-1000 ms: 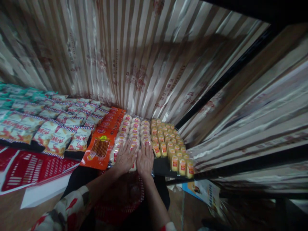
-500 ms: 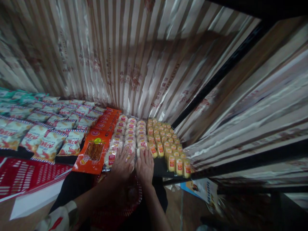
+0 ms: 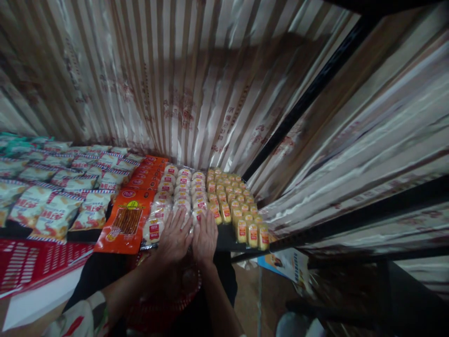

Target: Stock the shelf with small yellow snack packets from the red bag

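Rows of round white packaged cakes (image 3: 182, 187) in clear wrap lie on a dark shelf. My left hand (image 3: 173, 236) rests flat over the front of the middle row, fingers stretched out. Close beside it, my right hand (image 3: 205, 236) lies on the front of the right-hand row, also with straight fingers. To the left is an orange packet of brown sticks (image 3: 128, 220), which neither hand touches. Just right of my right hand stand rows of small yellow packaged cakes (image 3: 242, 196). What lies under my palms is hidden.
Many white snack bags (image 3: 58, 210) fill the shelf's left side, with green bags (image 3: 16, 142) behind. Red baskets (image 3: 28, 264) sit below. A striped sheet (image 3: 196, 93) hangs behind, and a black post (image 3: 301, 107) slants at the right. A blue-and-white packet (image 3: 286, 267) is lower right.
The view has shifted, so the shelf goods appear slightly further left. Both hands stay on the white cakes, with little visible change in their pose.
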{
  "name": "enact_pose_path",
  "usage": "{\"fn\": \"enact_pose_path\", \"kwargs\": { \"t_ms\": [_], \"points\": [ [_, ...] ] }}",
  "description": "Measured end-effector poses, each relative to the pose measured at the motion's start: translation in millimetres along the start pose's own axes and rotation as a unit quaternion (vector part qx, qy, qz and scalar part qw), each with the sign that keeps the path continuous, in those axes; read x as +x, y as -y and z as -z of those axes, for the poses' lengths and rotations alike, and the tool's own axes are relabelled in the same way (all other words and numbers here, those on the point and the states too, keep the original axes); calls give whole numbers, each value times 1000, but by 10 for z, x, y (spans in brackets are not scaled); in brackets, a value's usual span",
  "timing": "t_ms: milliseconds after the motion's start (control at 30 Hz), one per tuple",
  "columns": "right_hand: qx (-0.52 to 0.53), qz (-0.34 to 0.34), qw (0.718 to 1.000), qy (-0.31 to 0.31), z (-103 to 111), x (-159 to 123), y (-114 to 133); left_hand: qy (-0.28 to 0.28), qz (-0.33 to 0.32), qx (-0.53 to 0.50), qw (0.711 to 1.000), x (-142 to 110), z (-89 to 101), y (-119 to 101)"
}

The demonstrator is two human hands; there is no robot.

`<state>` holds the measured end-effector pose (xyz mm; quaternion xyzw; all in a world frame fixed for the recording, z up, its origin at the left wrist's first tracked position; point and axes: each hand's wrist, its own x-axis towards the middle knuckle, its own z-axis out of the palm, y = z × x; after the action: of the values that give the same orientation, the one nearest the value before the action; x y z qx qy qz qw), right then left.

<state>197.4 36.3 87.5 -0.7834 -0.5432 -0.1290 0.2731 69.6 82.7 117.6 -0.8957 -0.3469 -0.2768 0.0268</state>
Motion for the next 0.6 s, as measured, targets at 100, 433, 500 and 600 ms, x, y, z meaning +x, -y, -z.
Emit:
{"fn": "enact_pose_path", "kwargs": {
  "t_ms": [100, 433, 500, 600],
  "points": [
    [-6, 10, 1000, -8, 88, -77, -53, -5, 3, 11, 1000, -148, 35, -20],
    [-42, 30, 999, 19, -49, -181, 91, 31, 103, 61, 992, -488, -16, 165],
    [-43, 29, 999, 10, -63, -173, 86, 26, 93, 61, 993, -448, -7, 190],
    [-45, 39, 998, 0, -70, -162, 65, 26, 99, 62, 993, -409, 15, 218]
  ]
}}
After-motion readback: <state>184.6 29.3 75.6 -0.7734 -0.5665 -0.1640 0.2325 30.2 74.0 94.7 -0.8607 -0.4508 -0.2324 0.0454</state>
